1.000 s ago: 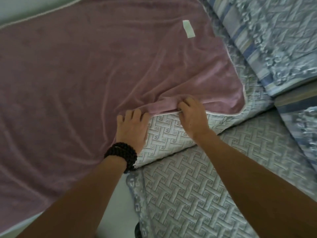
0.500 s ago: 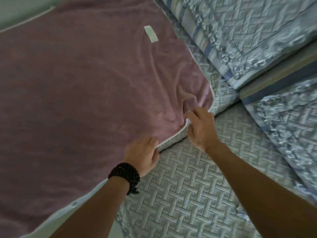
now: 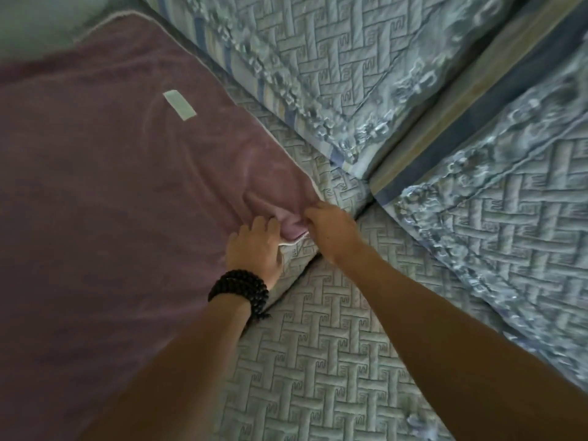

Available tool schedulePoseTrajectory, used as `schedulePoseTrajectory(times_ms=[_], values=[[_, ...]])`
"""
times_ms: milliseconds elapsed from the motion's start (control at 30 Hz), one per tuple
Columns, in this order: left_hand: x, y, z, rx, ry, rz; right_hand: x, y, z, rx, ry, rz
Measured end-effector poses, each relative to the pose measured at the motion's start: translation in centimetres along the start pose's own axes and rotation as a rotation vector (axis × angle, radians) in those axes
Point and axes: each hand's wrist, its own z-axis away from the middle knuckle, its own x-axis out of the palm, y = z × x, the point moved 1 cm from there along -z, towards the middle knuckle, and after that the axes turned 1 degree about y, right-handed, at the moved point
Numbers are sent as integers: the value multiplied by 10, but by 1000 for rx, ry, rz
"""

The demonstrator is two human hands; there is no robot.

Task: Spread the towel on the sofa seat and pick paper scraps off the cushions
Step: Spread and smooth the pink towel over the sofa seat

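Observation:
A mauve towel [image 3: 111, 202] with a white label [image 3: 179, 105] lies spread over the left sofa seat. Its near right corner is bunched into a fold between my hands. My left hand [image 3: 254, 246], with a black bead bracelet on the wrist, rests on the towel just left of that fold. My right hand [image 3: 331, 230] pinches the bunched corner at its white hem. A small pale bit [image 3: 413, 421] lies on the quilted seat cushion [image 3: 318, 361] near the bottom edge; I cannot tell whether it is paper.
Two quilted blue-grey back cushions [image 3: 350, 58] [image 3: 509, 218] stand behind the seats, meeting at a corner with a striped band [image 3: 461, 100] between them. A seam [image 3: 296, 281] between two seat cushions runs below my hands.
The view has swung left and the towel now reaches farther over the seat. Both hands have come together at the towel's corner, which is now bunched into a fold.

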Motion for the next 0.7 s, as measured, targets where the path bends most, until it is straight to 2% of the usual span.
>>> schedulePoseTrajectory(times_ms=[100,233,333,433,567,700], values=[[0,4,-6,48,35,62,-7,18,-3,-2,30,-60],[3,13,-4,58,20,116,-7,24,2,168,202,-269],[8,16,-2,88,18,130,-2,20,-1,253,200,-385],[8,21,-1,143,31,158,-9,24,-4,234,172,-321],[8,42,-2,242,65,196,-23,46,0,220,277,-200],[20,46,-8,219,-86,121,-11,39,-6,290,103,-29]])
